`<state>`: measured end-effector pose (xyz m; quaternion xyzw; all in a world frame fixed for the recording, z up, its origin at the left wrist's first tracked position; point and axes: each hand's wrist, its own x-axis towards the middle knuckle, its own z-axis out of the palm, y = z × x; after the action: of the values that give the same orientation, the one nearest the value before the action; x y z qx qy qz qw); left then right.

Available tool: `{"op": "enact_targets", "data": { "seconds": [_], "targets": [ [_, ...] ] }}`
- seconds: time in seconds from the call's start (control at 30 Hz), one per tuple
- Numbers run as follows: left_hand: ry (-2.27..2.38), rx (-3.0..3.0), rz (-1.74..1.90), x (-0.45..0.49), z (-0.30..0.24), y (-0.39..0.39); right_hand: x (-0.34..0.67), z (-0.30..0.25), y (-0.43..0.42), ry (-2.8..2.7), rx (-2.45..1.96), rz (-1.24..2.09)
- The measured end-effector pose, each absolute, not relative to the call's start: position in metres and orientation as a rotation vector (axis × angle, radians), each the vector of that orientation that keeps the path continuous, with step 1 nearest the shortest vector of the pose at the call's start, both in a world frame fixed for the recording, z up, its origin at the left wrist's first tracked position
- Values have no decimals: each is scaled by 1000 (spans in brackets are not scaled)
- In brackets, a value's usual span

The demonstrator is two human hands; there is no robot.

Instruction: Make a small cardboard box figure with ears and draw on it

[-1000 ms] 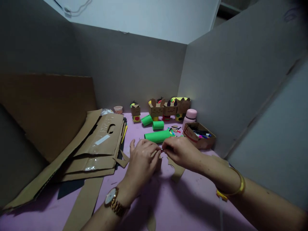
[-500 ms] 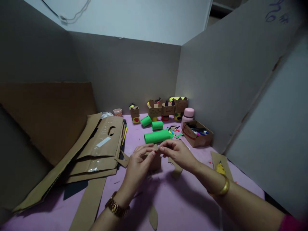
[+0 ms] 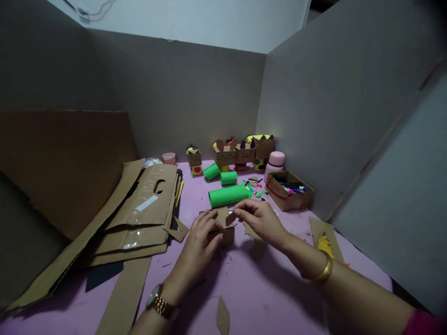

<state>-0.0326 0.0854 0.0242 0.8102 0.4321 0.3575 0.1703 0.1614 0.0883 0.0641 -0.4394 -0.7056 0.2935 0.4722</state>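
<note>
A small brown cardboard box (image 3: 227,236) stands on the pink tabletop in the middle of the head view. My left hand (image 3: 199,239) wraps its fingers over the box's left side and top. Between the thumb and fingertips of my right hand (image 3: 261,220) is a small pointed cardboard piece (image 3: 230,218), touching the box's top right corner. Whether glue or tape joins the two cannot be seen. Close to my wrists lies a leaf-shaped cardboard cutout (image 3: 222,315). A curved cardboard scrap (image 3: 252,231) is partly under my right hand.
Green paper tubes (image 3: 228,196) lie beyond the box, with cardboard-headed figures (image 3: 225,156) behind. A box of pens (image 3: 289,197) and a pink bottle (image 3: 275,163) stand right. Stacked cardboard (image 3: 143,200) fills the left; a yellow glue-like bottle (image 3: 324,244) lies right. Grey panels enclose the table.
My left fingers have spread and shifted left on the box, uncovering its top. The pointed piece in my right fingers now shows at the corner. The camera view has shifted slightly.
</note>
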Motion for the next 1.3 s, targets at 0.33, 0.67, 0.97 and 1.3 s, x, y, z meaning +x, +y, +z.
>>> {"op": "enact_targets", "data": {
  "seconds": [0.33,0.67,0.97,1.3],
  "targets": [
    [1190,2337,1019,-34,22,86,161,57,92,-1802,-1072,637],
    [1204,2311,1021,-33,23,86,159,59,88,-1897,-1080,504],
    [1213,2309,1048,-30,25,85,159,60,87,-1948,-1114,453],
    [1252,2269,1096,-27,28,86,161,58,88,-1965,-1121,440]
  ]
}}
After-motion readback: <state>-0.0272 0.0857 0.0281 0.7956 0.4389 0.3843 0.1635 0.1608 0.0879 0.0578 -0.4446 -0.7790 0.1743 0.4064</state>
